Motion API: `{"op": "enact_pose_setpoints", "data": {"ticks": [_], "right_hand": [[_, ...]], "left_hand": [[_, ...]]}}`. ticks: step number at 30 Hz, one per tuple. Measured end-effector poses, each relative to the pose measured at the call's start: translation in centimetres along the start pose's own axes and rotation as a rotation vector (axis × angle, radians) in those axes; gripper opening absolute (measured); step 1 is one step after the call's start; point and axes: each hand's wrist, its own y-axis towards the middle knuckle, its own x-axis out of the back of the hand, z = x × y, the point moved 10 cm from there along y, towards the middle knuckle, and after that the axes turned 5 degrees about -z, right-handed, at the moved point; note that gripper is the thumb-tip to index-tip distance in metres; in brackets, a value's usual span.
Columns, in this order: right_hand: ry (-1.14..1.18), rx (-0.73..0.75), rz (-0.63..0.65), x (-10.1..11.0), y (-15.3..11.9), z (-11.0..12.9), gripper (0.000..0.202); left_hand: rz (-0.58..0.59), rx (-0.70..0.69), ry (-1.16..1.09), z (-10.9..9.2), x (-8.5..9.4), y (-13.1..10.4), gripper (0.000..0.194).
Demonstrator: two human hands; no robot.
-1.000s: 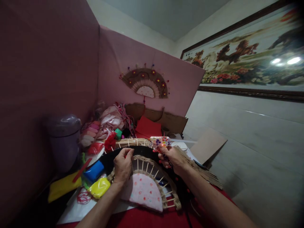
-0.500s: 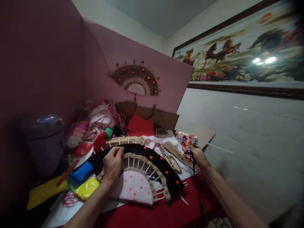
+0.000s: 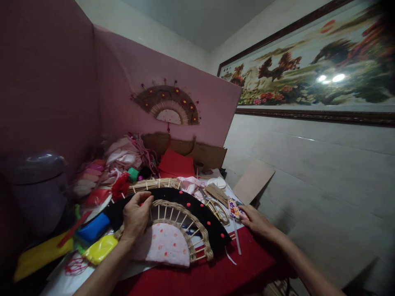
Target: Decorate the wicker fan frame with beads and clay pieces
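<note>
A fan-shaped woven piece [image 3: 176, 210] lies in front of me, with a black outer band [image 3: 197, 214] bearing small red dots and a pink spotted half-round panel [image 3: 166, 245] at its base. Over the left part of the black band, my left hand [image 3: 138, 216] is closed in a pinch, with a bit of red showing at its fingers. To the right of the fan, my right hand [image 3: 256, 222] grips a flower-patterned hot glue gun [image 3: 236, 209] low at the table's edge. A clear glue stick [image 3: 237, 240] juts from it towards me.
Scissors with gold handles [image 3: 217, 211] lie behind the fan's right side. Blue [image 3: 93, 228] and yellow packets [image 3: 100, 248] are at left. Red sheets [image 3: 176, 163] and pink cloth [image 3: 123, 152] lie behind. A finished fan [image 3: 168, 102] hangs on the pink board [image 3: 210, 111].
My right hand has lowered the hot glue gun from above the cardboard to the table's right edge. My left hand stays on the black band. The whole view has shifted slightly.
</note>
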Motion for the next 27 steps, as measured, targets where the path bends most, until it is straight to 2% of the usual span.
{"op": "enact_pose_setpoints", "data": {"ticks": [2,4,6,9,11,13,15,17,20,27], "right_hand": [[-0.080,-0.033,0.032,1.0,0.2,0.4,0.042],[-0.154,-0.073,-0.021,3.3,0.7,1.9,0.039],[-0.071,-0.015,-0.154,6.0,1.4,5.6,0.034],[0.221,0.135,-0.225,8.0,3.0,12.9,0.032],[0.368,0.230,-0.197,7.7,4.5,17.7,0.035],[0.495,0.301,-0.079,6.2,6.4,21.8,0.033],[0.517,0.346,0.022,4.4,8.2,24.7,0.031],[0.463,0.345,0.051,3.0,10.1,26.3,0.027],[0.410,0.312,0.073,2.0,12.2,27.2,0.027],[0.350,0.211,0.116,1.9,14.2,25.9,0.031]], "left_hand": [[0.038,0.023,-0.025,0.3,-0.4,0.1,0.036],[0.052,0.015,-0.032,0.2,-0.5,0.1,0.034],[0.082,-0.002,-0.010,-0.1,-0.9,0.0,0.030],[0.129,-0.017,0.042,-0.7,-1.4,-0.3,0.025],[0.133,-0.049,0.065,-1.3,-1.4,-0.4,0.023],[0.124,-0.094,0.076,-1.9,-1.3,-0.4,0.022],[0.117,-0.122,0.085,-2.3,-1.3,-0.4,0.021],[0.112,-0.122,0.096,-2.3,-1.3,-0.2,0.021],[0.104,-0.121,0.120,-2.2,-1.3,0.1,0.020],[0.128,-0.181,0.174,-2.3,-2.2,0.5,0.014]]}}
